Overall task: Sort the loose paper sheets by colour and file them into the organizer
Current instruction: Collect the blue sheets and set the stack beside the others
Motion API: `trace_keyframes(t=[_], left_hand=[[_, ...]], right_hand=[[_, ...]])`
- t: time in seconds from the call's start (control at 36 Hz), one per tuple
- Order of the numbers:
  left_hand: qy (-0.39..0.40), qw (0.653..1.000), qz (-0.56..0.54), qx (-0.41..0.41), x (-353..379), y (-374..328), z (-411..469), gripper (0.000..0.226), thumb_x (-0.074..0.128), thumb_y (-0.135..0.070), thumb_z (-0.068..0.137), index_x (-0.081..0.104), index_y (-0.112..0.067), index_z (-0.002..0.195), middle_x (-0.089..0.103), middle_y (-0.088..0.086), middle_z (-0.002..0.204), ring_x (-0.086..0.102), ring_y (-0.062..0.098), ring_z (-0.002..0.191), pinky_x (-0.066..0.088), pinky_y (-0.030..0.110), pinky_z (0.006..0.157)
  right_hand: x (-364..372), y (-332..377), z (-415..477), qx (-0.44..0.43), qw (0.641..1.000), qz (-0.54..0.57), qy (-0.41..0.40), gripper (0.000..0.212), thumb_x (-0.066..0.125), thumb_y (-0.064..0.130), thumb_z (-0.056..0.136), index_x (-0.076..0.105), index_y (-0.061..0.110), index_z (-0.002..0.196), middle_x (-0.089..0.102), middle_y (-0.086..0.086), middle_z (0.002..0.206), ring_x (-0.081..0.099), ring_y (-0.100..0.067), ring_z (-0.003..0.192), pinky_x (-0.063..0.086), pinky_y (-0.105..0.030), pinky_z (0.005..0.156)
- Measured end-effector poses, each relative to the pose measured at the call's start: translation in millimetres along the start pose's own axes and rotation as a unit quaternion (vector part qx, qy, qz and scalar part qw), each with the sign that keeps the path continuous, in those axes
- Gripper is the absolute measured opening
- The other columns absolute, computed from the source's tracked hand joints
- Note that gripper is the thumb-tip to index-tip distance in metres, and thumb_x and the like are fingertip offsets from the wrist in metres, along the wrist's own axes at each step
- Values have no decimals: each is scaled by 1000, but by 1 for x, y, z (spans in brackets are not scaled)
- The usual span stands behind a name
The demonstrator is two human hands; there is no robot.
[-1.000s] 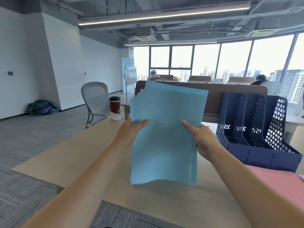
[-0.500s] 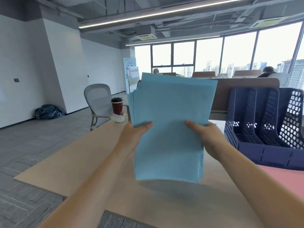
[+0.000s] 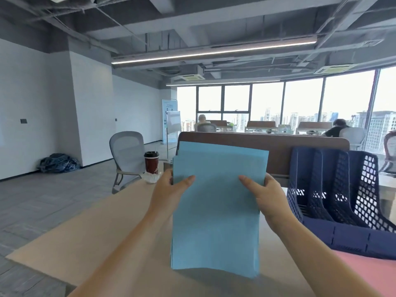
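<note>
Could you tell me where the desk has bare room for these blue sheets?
The desk is bare left of the blue sheets, from the cup to the near edge. The right is crowded: the organizer, with pink sheets in front.

Bright daylight, blown-out windows point(image 3: 300, 103); ceiling strip lamp point(image 3: 214, 51) lit; soft shadow under blue paper sheets point(image 3: 216, 215); slight blur, edges bent.
</note>
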State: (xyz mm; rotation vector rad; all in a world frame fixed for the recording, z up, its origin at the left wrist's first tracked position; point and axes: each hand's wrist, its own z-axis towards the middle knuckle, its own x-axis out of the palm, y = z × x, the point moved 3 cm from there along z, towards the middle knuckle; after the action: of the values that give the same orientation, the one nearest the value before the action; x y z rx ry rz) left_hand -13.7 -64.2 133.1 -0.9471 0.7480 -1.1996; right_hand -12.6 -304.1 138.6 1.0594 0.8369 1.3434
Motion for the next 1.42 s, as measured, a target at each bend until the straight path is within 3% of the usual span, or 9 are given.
trace_keyframes(t=[0.11,0.22,0.36,0.64,0.75,0.83,1.06,1.17,1.42], left_hand=[[-32,998,14,46,-5,-19,2,65,76,-21,83,41,-33,136,69,-5,105,71,14,89,58,36,80],[3,989,90,115,2,-40,-1,89,70,-12,88,17,-50,148,54,-39,103,61,-12,86,51,11,69],[18,954,248,167,5,-47,-1,90,62,-21,93,2,-62,145,37,-15,143,45,0,106,38,23,88],[-21,944,284,164,1,-40,7,38,53,-24,96,49,-40,130,47,-6,120,49,5,83,38,24,78],[-37,984,147,90,-5,-33,6,34,58,-22,94,48,-37,123,59,-7,97,57,9,76,47,28,69],[-35,999,-2,9,-10,-23,4,39,67,-23,90,49,-29,124,67,-7,95,69,14,81,55,32,75],[139,981,-40,-130,-9,35,-13,22,67,-17,89,70,-13,111,75,4,104,73,17,89,57,23,67],[72,991,23,-115,-4,54,-6,8,71,-23,89,74,-21,95,76,0,103,72,15,92,56,34,88],[19,997,76,-18,11,14,19,10,66,-33,93,71,-28,97,74,-8,96,71,11,87,55,31,81]], right_hand=[[-5,16,0,-79,987,-131,-54,67,79,30,83,40,35,138,66,12,112,67,-12,95,54,-34,76],[0,34,-5,-137,964,-218,-68,93,71,26,90,6,49,153,46,14,129,53,-14,95,46,-34,71],[11,39,-7,-172,937,-297,-62,75,61,21,95,20,52,150,36,19,126,52,-10,77,46,-29,59],[5,31,5,-174,943,-276,-71,37,61,20,95,49,32,128,50,8,122,52,7,85,41,-18,63],[1,17,10,-107,978,-169,-52,58,70,28,91,38,34,139,64,10,108,66,-11,92,55,-35,72],[-3,-1,8,-38,995,-91,-11,41,79,35,83,62,24,118,76,8,99,73,-15,89,59,-39,79],[-7,-47,-2,73,988,-18,133,34,78,30,79,75,11,107,76,-4,106,73,-22,99,55,-39,90],[-6,-57,9,73,993,-64,72,19,75,29,87,77,13,96,78,-1,96,75,-20,90,58,-42,87],[-3,-42,20,105,987,45,114,21,78,20,81,74,9,99,78,-5,97,75,-21,88,59,-31,73]])
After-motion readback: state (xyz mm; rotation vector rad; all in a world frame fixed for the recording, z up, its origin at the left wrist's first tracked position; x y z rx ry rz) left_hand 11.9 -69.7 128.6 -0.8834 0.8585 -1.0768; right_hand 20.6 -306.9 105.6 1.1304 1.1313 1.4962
